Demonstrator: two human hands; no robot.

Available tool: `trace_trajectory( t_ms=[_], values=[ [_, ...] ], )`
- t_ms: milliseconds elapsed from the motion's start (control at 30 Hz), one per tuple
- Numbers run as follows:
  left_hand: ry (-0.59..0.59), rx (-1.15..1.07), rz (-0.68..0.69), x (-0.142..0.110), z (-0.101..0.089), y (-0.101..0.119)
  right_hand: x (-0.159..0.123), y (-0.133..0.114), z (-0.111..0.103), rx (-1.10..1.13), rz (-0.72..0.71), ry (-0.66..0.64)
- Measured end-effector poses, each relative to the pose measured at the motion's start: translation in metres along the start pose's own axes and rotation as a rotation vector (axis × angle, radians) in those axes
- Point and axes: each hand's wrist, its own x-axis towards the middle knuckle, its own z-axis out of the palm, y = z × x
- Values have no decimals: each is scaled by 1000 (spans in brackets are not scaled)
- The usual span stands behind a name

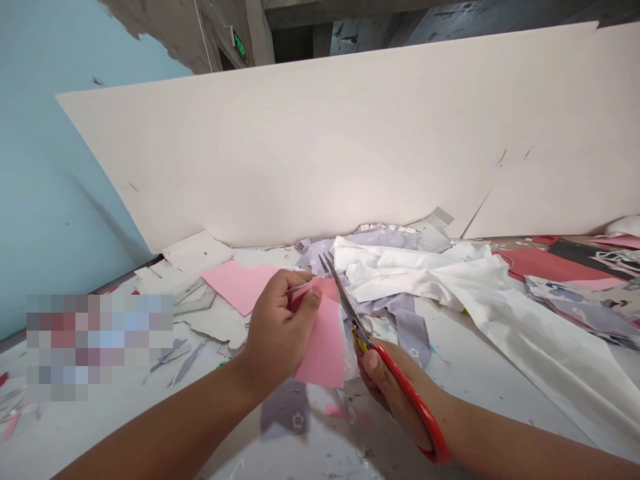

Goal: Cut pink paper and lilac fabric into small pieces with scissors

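My left hand pinches a pink paper piece near its top edge, thumb in front. Some whitish material shows behind the paper's right side. In my right hand is a pair of scissors with red handles. Their blades point up and away, slightly parted at the tips, along the right edge of the pink paper. Whether they touch it I cannot tell. Beneath the hands lies a lavender cloth piece with white flowers.
White cloth spreads to the right over lavender floral fabric. A larger pink sheet and torn white card lie left. Red sheets and folded printed fabric sit far right. A white panel stands behind the table.
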Motion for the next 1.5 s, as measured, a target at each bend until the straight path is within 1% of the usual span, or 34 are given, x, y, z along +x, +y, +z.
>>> trace_trajectory(
  t_ms=[133, 600, 767, 867, 1033, 1100, 1200, 1300, 1400, 1500],
  values=[
    [11, 19, -6, 1, 0, 0, 0, -4, 1, 22, 11, 21],
    [23, 5, -1, 2, -1, 0, 2, 1, 0, -10, 39, 18],
    [23, 10, -2, 2, -1, 1, 2, 6, -3, -106, 53, 13],
    [13, -8, -5, 2, -1, 0, 2, 8, -4, -182, 37, 31],
    [-5, -15, -39, 2, -2, 0, 1, 14, -4, -163, 34, 69],
    [-55, -49, -108, 0, -1, -2, 3, 19, -6, -129, 43, 112],
    [-211, -139, -262, -4, 2, -8, 7, 27, -9, -57, 37, 169],
    [-355, -176, -367, -10, 9, -16, 14, 32, -12, 158, 13, 200],
    [-427, -170, -402, -15, 15, -22, 19, 35, -13, 424, -11, 226],
    [-455, -186, -407, -18, 19, -26, 21, 35, -13, 516, -4, 227]
  ],
)
